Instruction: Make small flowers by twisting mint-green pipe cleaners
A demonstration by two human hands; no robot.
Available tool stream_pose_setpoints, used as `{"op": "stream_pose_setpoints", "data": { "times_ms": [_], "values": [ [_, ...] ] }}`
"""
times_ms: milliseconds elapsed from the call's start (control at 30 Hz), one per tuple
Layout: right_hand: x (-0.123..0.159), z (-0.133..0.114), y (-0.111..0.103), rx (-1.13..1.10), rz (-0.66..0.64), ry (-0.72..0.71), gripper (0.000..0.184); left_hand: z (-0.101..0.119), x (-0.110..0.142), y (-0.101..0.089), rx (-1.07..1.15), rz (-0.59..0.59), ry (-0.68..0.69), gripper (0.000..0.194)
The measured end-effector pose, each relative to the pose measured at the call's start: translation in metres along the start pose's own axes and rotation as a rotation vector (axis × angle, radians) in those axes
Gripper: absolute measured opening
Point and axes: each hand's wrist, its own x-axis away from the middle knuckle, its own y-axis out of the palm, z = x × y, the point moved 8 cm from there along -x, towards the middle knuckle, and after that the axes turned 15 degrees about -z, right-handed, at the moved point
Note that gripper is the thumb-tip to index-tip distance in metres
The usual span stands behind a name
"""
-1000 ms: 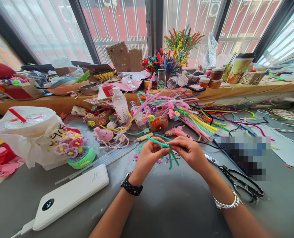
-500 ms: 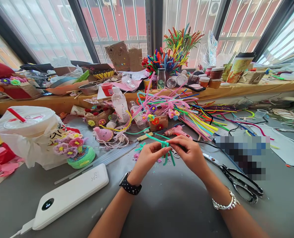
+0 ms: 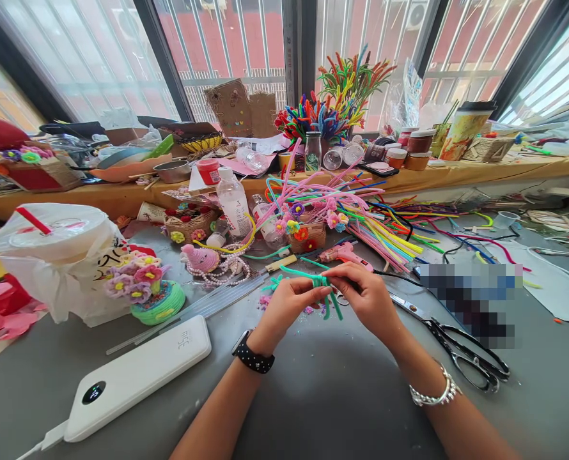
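Green pipe cleaners [image 3: 319, 280], bent and wound together, are held over the middle of the grey table. My left hand [image 3: 291, 306] pinches them from the left between thumb and fingers. From the right, my right hand [image 3: 364, 297] grips the same piece, its fingertips close to the left thumb. One long green end points up to the left, and two short ends hang below the fingers. Small green and purple pieces [image 3: 265, 301] lie behind my left hand. A pink glue gun [image 3: 346, 254] rests just beyond my hands.
Black-handled scissors [image 3: 461, 351] and a phone [image 3: 467, 306] lie to the right. A white power bank [image 3: 140, 377] is at left front, near a bagged drink cup [image 3: 59, 255] and a crocheted flower pot [image 3: 157, 305]. Loose colourful pipe cleaners [image 3: 385, 236] spread behind, with bottles [image 3: 234, 203] beside them.
My fingers have shifted slightly around the green pipe cleaners. The hanging ends have swung a little, and the long end has tilted lower to the left. Both hands keep their hold.
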Motion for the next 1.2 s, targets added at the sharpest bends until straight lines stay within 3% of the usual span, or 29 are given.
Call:
{"op": "stream_pose_setpoints", "data": {
  "times_ms": [300,467,600,867,1200],
  "values": [
    [0.001,0.003,0.003,-0.043,-0.001,0.016,0.016,-0.004,0.000,0.003,0.077,-0.056,-0.038,0.028],
    [-0.001,-0.001,0.004,0.009,-0.016,0.000,0.019,0.003,0.001,0.000,-0.009,-0.015,0.008,0.032],
    [-0.001,-0.001,0.009,0.140,-0.053,0.021,0.024,0.009,0.003,0.000,-0.143,0.014,0.042,0.037],
    [-0.001,-0.001,0.016,0.495,-0.173,0.016,0.029,0.013,0.003,0.008,-0.294,-0.041,0.068,0.045],
    [0.000,-0.007,0.019,0.587,-0.176,-0.038,0.024,0.015,0.004,0.007,-0.338,-0.107,0.045,0.035]
  ]
}}
